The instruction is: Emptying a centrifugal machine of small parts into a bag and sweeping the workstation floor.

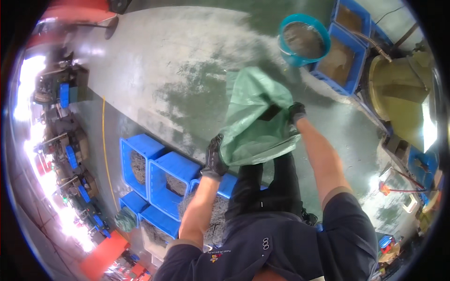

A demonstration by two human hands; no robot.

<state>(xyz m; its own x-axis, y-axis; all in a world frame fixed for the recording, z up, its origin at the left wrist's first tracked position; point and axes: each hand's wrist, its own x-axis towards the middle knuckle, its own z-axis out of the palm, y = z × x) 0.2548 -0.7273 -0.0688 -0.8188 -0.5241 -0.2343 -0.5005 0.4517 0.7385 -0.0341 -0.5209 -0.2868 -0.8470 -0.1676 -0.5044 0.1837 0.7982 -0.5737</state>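
A large green woven sack [255, 100] hangs between my two hands in front of my legs. Its mouth is spread toward me, and a dark patch shows on the side. My left hand [216, 156], in a dark glove, is closed on the sack's left edge. On the other side my right hand [296, 113], gloved too, grips the right edge. The fingers of both hands are partly hidden by the cloth. How full the sack is I cannot tell.
Blue crates [161, 171] holding dark, wiry-looking material stand to my left. Ahead on the right is a teal bucket [304, 40] of greyish contents, beside blue bins [348, 65] of brownish material. A large yellowish round machine [398, 93] stands at the right. Wet-looking patches mark the floor [187, 93].
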